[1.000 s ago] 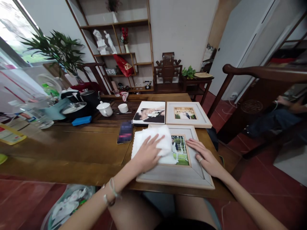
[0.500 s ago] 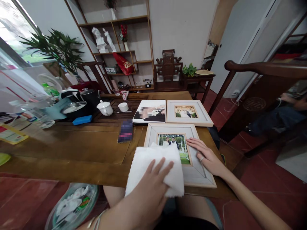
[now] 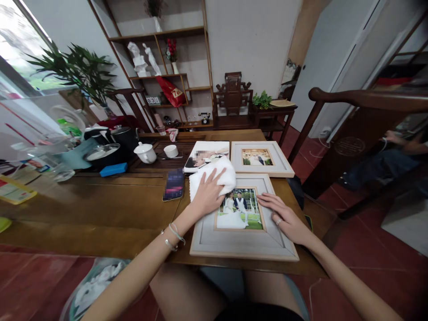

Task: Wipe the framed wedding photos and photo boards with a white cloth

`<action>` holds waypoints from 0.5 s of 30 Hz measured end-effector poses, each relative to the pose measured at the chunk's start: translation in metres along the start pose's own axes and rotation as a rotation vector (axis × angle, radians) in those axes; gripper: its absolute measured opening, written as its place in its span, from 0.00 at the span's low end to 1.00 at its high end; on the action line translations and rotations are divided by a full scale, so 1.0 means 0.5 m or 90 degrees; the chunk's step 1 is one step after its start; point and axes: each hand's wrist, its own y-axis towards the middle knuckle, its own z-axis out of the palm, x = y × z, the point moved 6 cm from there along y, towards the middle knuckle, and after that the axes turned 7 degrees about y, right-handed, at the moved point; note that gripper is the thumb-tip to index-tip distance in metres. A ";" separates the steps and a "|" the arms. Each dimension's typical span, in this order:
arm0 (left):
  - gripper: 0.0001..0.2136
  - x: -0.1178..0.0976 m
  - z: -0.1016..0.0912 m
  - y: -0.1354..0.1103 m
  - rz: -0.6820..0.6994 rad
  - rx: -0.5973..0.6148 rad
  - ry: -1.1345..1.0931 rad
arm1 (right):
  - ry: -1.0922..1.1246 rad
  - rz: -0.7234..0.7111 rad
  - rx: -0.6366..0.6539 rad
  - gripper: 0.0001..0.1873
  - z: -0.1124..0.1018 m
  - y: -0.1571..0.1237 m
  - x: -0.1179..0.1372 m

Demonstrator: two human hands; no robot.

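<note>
A picture frame with a wide pale border and a photo of a couple outdoors lies flat near the table's front edge. My left hand presses a white cloth over the frame's upper left corner, the cloth also covering part of the photo book behind. Its fingers are spread over the fabric, and the thumb is mostly hidden. On the frame's right side rests my right hand, its fingers stretched out flat, the tips at the photo's edge.
A second frame and a white-edged photo book lie behind. To the left are a phone, a lidded white cup, a blue block and a black kettle. A waste bin stands below.
My left hand has slid the cloth from the frame's lower left up to its top left corner, uncovering most of the photo. My right hand stays on the frame.
</note>
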 end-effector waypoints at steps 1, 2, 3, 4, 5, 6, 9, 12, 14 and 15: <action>0.16 -0.001 0.000 0.002 0.006 0.020 -0.001 | 0.001 0.005 -0.003 0.26 0.000 0.000 0.000; 0.15 -0.007 -0.001 -0.002 0.017 0.045 -0.005 | 0.001 0.011 -0.008 0.26 -0.001 0.000 0.000; 0.15 -0.017 -0.004 -0.012 0.030 0.075 -0.012 | 0.001 0.019 -0.015 0.25 -0.002 0.000 -0.001; 0.15 -0.031 -0.011 -0.029 0.044 0.105 -0.022 | 0.001 0.025 -0.021 0.25 -0.003 0.000 -0.001; 0.14 -0.049 -0.019 -0.052 0.060 0.139 -0.034 | 0.001 0.030 -0.025 0.25 -0.003 0.000 -0.002; 0.13 -0.070 -0.030 -0.080 0.078 0.177 -0.048 | 0.002 0.034 -0.030 0.25 -0.003 -0.001 -0.002; 0.12 -0.138 -0.065 -0.173 0.129 0.263 -0.091 | 0.007 0.036 -0.035 0.25 -0.003 -0.002 -0.003; 0.12 -0.184 -0.084 -0.229 0.176 0.276 -0.113 | 0.008 0.038 -0.028 0.25 -0.002 -0.003 -0.005; 0.13 -0.179 -0.076 -0.224 0.161 0.247 -0.110 | 0.007 0.035 -0.018 0.25 -0.001 -0.003 -0.005; 0.13 -0.166 -0.066 -0.210 0.141 0.224 -0.103 | 0.007 0.031 -0.014 0.25 0.000 -0.003 -0.005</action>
